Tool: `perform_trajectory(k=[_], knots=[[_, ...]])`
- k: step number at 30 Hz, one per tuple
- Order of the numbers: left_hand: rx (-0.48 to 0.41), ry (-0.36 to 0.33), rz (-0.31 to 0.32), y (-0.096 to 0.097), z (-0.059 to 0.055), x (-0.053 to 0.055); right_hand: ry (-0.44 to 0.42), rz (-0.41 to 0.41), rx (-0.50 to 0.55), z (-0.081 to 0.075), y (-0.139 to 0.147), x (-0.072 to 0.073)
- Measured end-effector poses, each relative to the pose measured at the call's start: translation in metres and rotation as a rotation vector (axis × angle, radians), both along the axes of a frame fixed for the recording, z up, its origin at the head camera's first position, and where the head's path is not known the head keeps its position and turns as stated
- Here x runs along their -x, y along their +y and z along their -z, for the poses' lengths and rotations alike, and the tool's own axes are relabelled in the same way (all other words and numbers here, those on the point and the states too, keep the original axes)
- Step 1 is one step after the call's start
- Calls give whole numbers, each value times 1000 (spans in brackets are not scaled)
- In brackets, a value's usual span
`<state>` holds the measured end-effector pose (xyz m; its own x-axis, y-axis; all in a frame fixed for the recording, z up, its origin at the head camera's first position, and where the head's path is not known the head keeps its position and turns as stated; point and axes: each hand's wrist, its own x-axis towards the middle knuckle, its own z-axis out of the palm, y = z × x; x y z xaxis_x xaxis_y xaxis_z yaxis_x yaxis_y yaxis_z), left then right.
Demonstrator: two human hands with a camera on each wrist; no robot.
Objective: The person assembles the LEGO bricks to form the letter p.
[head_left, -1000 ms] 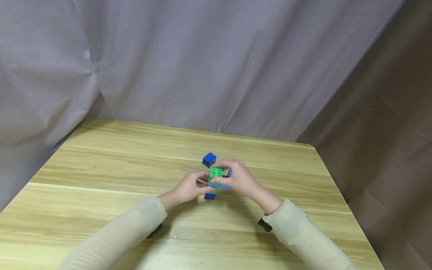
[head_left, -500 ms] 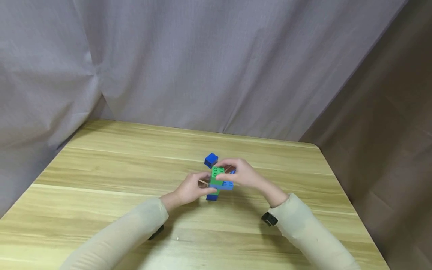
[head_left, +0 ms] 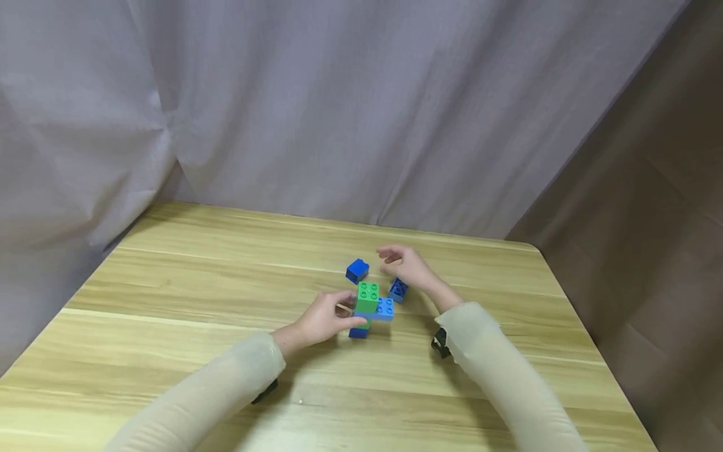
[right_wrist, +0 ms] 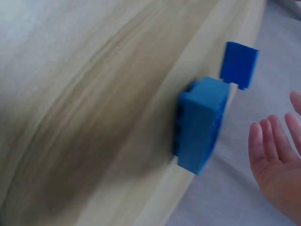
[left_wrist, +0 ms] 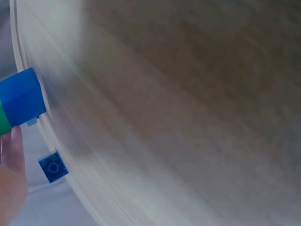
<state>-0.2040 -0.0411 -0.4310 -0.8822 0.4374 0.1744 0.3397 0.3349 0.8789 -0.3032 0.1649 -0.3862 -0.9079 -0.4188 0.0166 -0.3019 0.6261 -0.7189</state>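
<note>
My left hand (head_left: 324, 319) grips a stack of toy building bricks between thumb and fingers. At its top sits a green brick (head_left: 368, 296), over a light blue brick (head_left: 385, 308) that juts out to the right. Below are more green and a dark blue brick (head_left: 358, 333), which shows large in the left wrist view. My right hand (head_left: 415, 269) holds nothing; its fingers are loosely bent above and behind a loose blue brick (head_left: 398, 290). That brick (right_wrist: 197, 127) lies on its side in the right wrist view, apart from the fingers.
Another loose blue brick (head_left: 357, 270) lies behind the stack, tipped with its hollow side showing. The wooden table (head_left: 226, 251) ends at a grey curtain (head_left: 316, 113) at the back; a brown curtain (head_left: 638, 263) hangs along the right.
My right hand has let go of the green top brick and moved back and right. The light blue brick and the loose blue brick show more fully. My left hand keeps its grip.
</note>
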Motion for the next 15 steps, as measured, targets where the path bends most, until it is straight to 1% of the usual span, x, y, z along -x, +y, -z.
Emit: perform_trajectory(k=[4,7,10,15], knots=[[-1,2,2,-1,1,0,-26,-30,-40,13,-8,10],[1,5,-4,-1,1,-1,-35,-69,-82,19,-15,16],[4,10,-3,-1,0,-1,-44,-99,-116,23,-21,17],[-3,19,12,0,0,-2,-15,-153,-168,26,-27,17]])
